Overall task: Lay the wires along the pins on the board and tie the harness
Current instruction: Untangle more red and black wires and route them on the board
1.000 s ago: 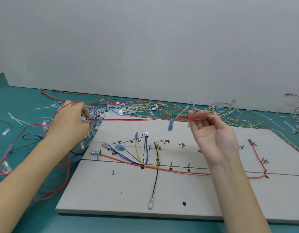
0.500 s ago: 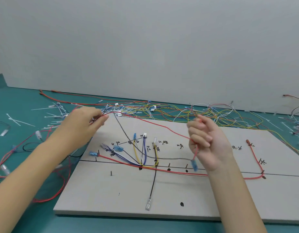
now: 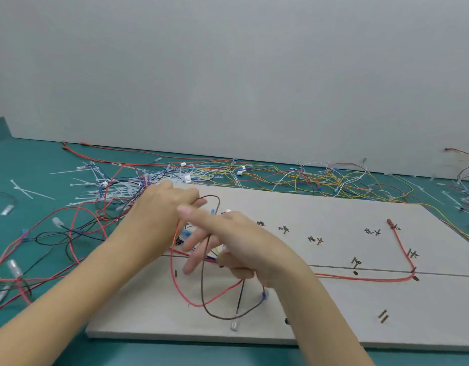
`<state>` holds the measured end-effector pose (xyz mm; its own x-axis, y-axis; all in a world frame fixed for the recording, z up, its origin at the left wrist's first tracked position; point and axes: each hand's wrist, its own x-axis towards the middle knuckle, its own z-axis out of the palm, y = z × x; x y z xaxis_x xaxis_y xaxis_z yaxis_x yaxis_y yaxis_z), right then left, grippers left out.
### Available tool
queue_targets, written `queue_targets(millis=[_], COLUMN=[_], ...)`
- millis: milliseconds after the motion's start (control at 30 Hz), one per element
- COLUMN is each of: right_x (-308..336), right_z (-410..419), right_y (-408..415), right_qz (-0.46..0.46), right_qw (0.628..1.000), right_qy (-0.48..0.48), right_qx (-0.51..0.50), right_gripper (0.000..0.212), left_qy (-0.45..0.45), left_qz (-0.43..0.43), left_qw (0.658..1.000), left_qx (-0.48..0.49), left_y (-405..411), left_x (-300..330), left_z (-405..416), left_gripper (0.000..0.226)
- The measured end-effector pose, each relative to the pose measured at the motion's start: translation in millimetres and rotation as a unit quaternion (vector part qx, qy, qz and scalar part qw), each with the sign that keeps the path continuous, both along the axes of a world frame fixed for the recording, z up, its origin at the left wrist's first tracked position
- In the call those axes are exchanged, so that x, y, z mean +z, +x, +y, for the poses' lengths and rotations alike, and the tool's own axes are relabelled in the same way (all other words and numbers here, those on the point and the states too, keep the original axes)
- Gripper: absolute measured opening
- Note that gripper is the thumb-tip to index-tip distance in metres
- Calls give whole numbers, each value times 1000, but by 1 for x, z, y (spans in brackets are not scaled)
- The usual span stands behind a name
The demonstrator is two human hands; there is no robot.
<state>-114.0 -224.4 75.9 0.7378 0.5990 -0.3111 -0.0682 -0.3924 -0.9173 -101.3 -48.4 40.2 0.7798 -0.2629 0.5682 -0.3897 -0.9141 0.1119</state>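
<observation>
**Two loose wires gathered over the left end of the board**

While both hands meet above the left part of the board [image 3: 333, 320], a red wire [image 3: 175, 283] and a dark brown wire [image 3: 203, 286] hang from them in slack loops that sag toward the board's near edge. The left hand [image 3: 159, 220] has its fingers curled at the top of these loops, seemingly pinching them, though blur hides the exact hold. The right hand [image 3: 244, 247] crosses in front with its fingers [image 3: 199, 241] spread and straight, the brown wire passing between them, probably to comb the pair apart before routing; whether the thumb side also grips something I cannot tell. A blue connector [image 3: 265, 296] dangles just under the right wrist.

Already laid on the board, a long red wire [image 3: 397, 249] runs along the drawn line and turns up at the right corner pin, so part of the layout looks done, with no ties visible yet. Handwritten labels [image 3: 315, 239] mark branch positions.

Beyond the board, on the green desk [image 3: 30, 159], lies a tangle of spare wires [image 3: 307, 178] and white cable ties [image 3: 111, 191], kept within reach for the tying step.
</observation>
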Motion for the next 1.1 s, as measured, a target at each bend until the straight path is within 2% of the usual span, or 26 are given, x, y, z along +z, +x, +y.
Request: queue_targets(millis=[67, 100, 233, 300, 367, 467, 567, 633, 767, 867, 967, 1100], right_x=[-5, -7, -7, -6, -6, -7, -15, -19, -15, -7, 0, 7], right_z=[14, 19, 21, 14, 8, 10, 22, 28, 27, 21, 10, -11], right_y=[-7, -9, -7, -3, 1, -1, -7, -9, -10, -7, 2, 15], right_qz=[-25, -24, 6, 6, -15, -22, -46, -60, -15, 20, 15, -5], right_qw=[1000, 999, 988, 983, 986, 996, 998, 997, 994, 979, 947, 916], right_qy=[12, 32, 135, 155, 126, 66, 30, 35, 106, 200, 300, 358], right_qx=[-15, -23, -70, -94, -108, -62, -26, -33, -15, -34, -113, -181], right_gripper=[35, 30, 35, 35, 38, 46, 45, 35, 19, 18, 13, 21], left_qy=[-11, -10, -50, -60, -52, -51, -44, -50, -81, -118, -104, -101], left_qz=[-7, -12, -22, -40, -63, -77, -25, -3, -2, 26, 48, 74], left_qw=[1000, 1000, 999, 997, 996, 995, 998, 998, 997, 992, 990, 979], left_qx=[11, 15, 5, 7, 18, 35, 43, 39, 17, 19, 86, 160], left_y=[1, 1, 1, 0, -2, -3, 4, 6, 6, 10, 15, 21], left_x=[-2, -3, -3, 1, 5, 4, -5, -9, -8, -7, -11, -12], left_z=[-3, -4, -1, 4, 6, 4, 1, 1, 4, 15, 36, 59], left_gripper=[38, 41, 42, 42, 48, 42, 43, 44, 31, 7, 8, 11])
